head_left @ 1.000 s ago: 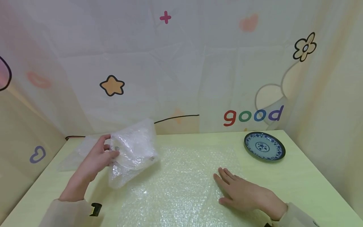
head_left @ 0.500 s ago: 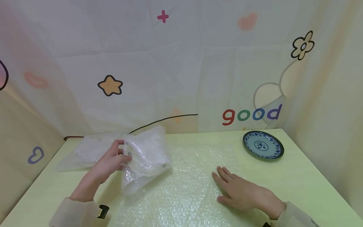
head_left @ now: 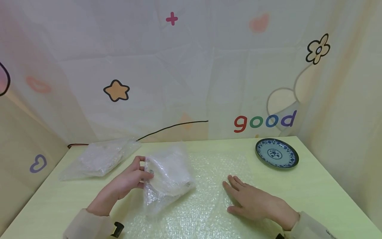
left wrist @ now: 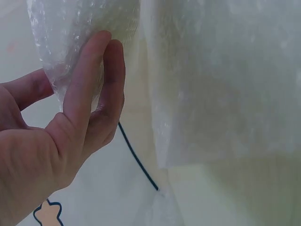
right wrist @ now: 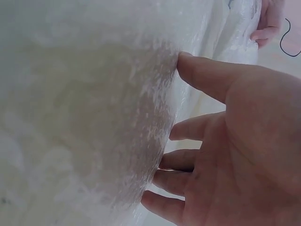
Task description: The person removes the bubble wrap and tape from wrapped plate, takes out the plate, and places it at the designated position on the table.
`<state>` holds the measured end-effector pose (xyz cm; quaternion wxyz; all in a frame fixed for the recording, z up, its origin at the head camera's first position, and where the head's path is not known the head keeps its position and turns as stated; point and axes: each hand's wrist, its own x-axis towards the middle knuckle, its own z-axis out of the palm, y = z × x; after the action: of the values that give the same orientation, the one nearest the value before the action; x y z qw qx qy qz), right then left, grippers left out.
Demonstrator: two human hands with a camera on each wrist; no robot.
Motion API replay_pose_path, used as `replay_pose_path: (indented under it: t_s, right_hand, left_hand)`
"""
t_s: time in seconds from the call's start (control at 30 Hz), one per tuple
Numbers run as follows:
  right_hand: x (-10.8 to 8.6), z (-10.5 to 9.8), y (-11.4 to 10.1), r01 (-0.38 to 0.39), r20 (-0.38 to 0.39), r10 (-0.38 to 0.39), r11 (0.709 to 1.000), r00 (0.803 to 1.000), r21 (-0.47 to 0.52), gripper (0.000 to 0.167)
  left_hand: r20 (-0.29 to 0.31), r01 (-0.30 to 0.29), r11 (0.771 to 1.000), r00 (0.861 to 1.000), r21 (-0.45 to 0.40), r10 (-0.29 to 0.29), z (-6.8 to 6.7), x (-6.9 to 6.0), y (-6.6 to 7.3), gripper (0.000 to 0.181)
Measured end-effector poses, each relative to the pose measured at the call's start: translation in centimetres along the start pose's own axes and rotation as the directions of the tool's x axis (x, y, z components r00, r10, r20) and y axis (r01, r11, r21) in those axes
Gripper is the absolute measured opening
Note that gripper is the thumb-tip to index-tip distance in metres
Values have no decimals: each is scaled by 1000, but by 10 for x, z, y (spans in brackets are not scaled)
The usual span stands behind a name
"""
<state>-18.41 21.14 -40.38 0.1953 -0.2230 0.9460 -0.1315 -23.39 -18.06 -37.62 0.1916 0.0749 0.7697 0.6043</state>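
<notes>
In the head view my left hand (head_left: 128,181) pinches the left edge of a bubble-wrapped package (head_left: 168,177), thumb in front. The package hangs tilted over a flat sheet of bubble wrap (head_left: 206,209); what it wraps is hard to make out. In the left wrist view curled fingers of the left hand (left wrist: 80,103) grip the plastic. My right hand (head_left: 253,202) rests on the sheet's right part, fingers spread. The right wrist view has the fingertips of the right hand (right wrist: 230,136) touching the sheet (right wrist: 84,117).
A blue-and-white patterned plate (head_left: 277,153) lies at the table's back right. Another plastic-wrapped package (head_left: 101,157) lies at the back left. A printed curtain (head_left: 191,66) closes off the back and sides of the pale green table (head_left: 316,199).
My left hand has carried the package rightward and lower, over the bubble wrap sheet. The other package at the back left shows more fully. The right hand has stayed in place.
</notes>
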Motion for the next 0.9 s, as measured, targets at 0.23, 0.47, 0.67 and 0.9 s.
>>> replay_pose_path:
  t_s: [0.23, 0.47, 0.67, 0.9]
  right_hand:
    - [0, 0, -2, 0, -9, 0, 1000, 1000, -7, 81]
    - [1, 1, -3, 4, -17, -5, 1000, 1000, -20, 81]
    - [0, -2, -4, 2, -14, -2, 1000, 1000, -5, 81]
    - [-2, -5, 1, 39, 21, -40, 998, 999, 44, 90]
  left_hand:
    - [15, 20, 1000, 1000, 14, -20, 11, 3, -2, 68]
    - [64, 3, 999, 998, 46, -6, 16, 5, -4, 52]
    - [119, -40, 979, 993, 198, 16, 21, 2, -5, 27]
    - [186, -135, 908, 980, 398, 65, 23, 4, -8, 22]
